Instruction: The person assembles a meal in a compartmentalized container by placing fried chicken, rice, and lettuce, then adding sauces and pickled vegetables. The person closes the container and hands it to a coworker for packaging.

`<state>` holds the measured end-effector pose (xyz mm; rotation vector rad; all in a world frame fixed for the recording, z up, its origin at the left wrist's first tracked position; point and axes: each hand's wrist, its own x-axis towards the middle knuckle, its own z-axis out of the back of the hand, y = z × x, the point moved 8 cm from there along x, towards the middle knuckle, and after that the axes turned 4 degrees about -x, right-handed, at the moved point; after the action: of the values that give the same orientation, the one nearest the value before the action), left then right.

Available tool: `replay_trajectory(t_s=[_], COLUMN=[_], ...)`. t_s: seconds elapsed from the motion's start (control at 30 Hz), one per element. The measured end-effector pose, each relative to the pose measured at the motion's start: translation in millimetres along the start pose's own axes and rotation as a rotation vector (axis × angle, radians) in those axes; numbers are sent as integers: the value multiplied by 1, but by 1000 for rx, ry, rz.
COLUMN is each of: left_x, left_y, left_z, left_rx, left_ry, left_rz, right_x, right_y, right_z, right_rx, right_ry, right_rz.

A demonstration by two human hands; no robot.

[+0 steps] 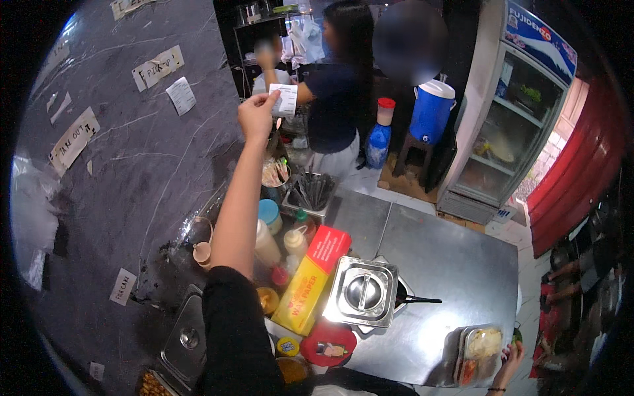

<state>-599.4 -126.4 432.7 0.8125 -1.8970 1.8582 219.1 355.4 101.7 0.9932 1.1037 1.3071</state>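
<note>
My left hand [255, 117] is raised at the end of a stretched arm, toward the wall and the back of the kitchen. Its thumb and fingers pinch a white printed paper slip [284, 100]. At the lower right, my right hand [510, 363] has its fingers curled at the table's edge. A small green thing [517, 336] shows at its fingertips, too little of it to name. Close beside that hand stands a clear food container [478, 356] with pale food and some orange-red pieces inside.
A lidded steel pan [363, 292] with a dark handle beside it sits on the steel table [456, 264]. A yellow and red box [310, 280], squeeze bottles [296, 241] and a cutlery tray [310, 195] line the left side. Another person [340, 86] stands beyond, near a blue water cooler [432, 113] and glass-door fridge [505, 125].
</note>
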Motion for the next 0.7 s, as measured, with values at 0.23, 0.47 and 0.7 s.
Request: replay_trajectory(t_s=[0.23,0.47,0.7], left_x=[8,4,8], left_y=[73,93,101], left_z=[8,4,6], left_rx=[92,-171,-86], left_ry=[-181,-162,-169], left_rz=[88,167,132], right_x=[-26,-61,-53], right_y=[-16,2,3], right_z=[62,47,44], right_rx=[-100,-79,-33], right_ry=[-139,-85,-53], right_rz=[-106,-92,-44])
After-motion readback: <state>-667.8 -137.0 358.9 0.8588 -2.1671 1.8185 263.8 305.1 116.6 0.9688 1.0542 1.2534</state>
